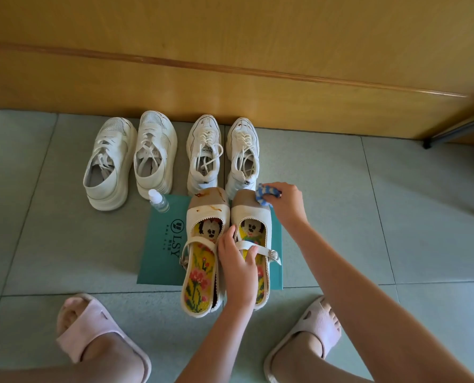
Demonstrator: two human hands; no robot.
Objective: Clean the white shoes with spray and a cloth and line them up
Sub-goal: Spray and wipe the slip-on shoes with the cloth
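Right hand [286, 201] fingers curled, pinching blue cloth [266, 192] against toe of right strap shoe [251, 214] on teal box [158, 261]; left hand [237, 262] grips that shoe at its strap; spray bottle [158, 201] at box corner.

pale green tiled floor [354, 217] carries four white sneakers [154, 156] in a row beside the wooden panel [230, 87], plus a teal card [161, 258].

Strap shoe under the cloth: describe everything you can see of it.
The strap shoe is cream with a tan toe cap, scalloped edge, buckled strap and embroidered insole. It sits on the green box, beside its stained mate. The left hand grips its strap side; the right hand presses a blue cloth on its toe.
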